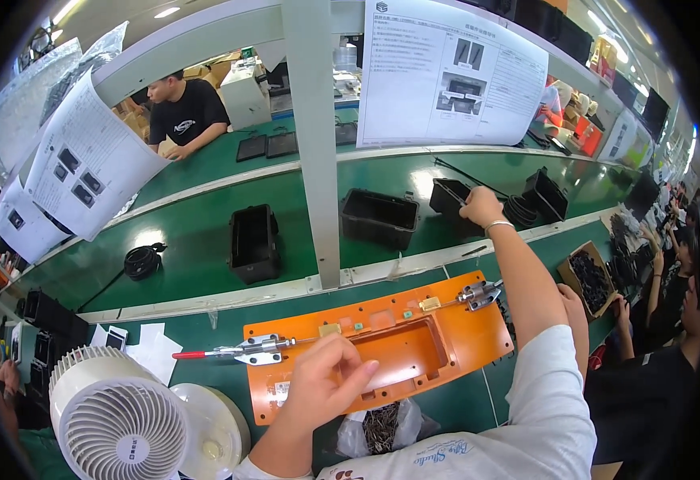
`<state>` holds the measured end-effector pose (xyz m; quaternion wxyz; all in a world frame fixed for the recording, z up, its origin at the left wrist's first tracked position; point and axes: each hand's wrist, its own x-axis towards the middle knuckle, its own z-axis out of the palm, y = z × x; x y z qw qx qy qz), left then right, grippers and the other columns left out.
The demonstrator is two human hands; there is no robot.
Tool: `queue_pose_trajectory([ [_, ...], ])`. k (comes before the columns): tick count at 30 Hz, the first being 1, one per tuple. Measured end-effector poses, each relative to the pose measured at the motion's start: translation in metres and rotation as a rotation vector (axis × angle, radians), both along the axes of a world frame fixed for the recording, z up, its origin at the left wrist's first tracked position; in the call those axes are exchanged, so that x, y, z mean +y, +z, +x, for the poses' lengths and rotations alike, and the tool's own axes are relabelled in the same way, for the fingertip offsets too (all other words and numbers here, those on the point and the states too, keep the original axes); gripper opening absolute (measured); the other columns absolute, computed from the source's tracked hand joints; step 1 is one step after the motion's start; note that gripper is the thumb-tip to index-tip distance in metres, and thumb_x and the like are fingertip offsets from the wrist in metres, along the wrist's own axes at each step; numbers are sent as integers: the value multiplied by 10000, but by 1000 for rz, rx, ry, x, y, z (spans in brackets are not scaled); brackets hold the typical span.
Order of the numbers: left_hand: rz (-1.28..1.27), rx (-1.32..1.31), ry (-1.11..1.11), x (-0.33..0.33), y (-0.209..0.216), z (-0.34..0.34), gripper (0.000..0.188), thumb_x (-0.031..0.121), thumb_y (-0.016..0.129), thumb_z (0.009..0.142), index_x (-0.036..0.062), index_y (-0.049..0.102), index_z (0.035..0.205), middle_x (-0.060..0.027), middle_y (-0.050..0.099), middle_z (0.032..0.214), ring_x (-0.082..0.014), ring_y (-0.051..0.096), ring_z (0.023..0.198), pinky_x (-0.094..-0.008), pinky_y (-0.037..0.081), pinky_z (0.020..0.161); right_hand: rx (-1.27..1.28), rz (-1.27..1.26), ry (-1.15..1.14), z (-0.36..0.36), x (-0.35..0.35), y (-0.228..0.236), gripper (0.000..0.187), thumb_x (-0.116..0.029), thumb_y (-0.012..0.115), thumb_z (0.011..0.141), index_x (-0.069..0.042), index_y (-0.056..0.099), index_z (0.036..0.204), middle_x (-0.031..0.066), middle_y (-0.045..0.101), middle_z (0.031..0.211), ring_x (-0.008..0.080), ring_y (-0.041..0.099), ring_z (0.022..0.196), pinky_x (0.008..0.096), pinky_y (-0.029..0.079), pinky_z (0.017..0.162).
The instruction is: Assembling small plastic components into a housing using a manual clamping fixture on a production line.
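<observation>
My right arm reaches out over the green conveyor belt, and my right hand (484, 206) grips the near right edge of a black plastic box (447, 195). A second, larger open black box (379, 218) sits on the belt to its left. My left hand (327, 378) hovers over the orange fixture plate (470, 324), with loosely curled fingers, the thumb apart and nothing visible in it. A rectangular recess is cut into the plate. At its left end is a toggle clamp (263, 349) with a red handle; another metal clamp (479, 295) is partly behind my right forearm.
A white fan (130, 424) stands at the left. A plastic bag of screws (381, 428) lies before the plate. More black boxes (254, 244) and coiled cables (143, 261) rest on the belt. A white post (311, 144) rises mid-view. Co-workers sit across and at right.
</observation>
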<state>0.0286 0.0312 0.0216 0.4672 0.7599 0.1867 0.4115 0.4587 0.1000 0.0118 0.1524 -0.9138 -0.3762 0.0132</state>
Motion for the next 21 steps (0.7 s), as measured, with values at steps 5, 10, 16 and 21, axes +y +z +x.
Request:
queue_pose_trajectory([
  [5, -279, 28, -62, -14, -3, 3, 264, 85, 667, 830, 17, 537, 1050, -76, 573, 956, -122, 555, 824, -234, 445, 702, -123, 429, 276, -89, -84, 48, 230, -81, 689, 565, -57, 593, 773, 76, 606, 697, 307, 597, 724, 363, 450, 683],
  [10, -519, -246, -124, -21, -33, 17, 691, 54, 620, 858, 56, 165, 1378, -150, 430, 1270, -198, 510, 1100, -312, 436, 914, -299, 469, 911, -214, -177, 27, 390, -72, 722, 558, -43, 564, 913, 112, 520, 790, 296, 507, 712, 422, 382, 667],
  [16, -542, -348, -113, -22, -24, 23, 858, -103, 564, 777, 70, 71, 1457, -126, 373, 1371, -227, 416, 1262, -371, 326, 1065, -55, 344, 1516, -229, -208, 51, 304, -122, 651, 777, -10, 619, 1058, 106, 586, 956, 263, 584, 976, 413, 434, 881],
  [21, -653, -186, -217, -3, -7, -2, 682, -22, 572, 834, 8, 260, 1439, -137, 406, 1372, -203, 458, 1228, -346, 374, 1021, -374, 305, 1297, -223, -191, 74, 155, -144, 641, 784, -126, 654, 937, 58, 606, 1230, 244, 497, 1253, 572, 263, 1059],
])
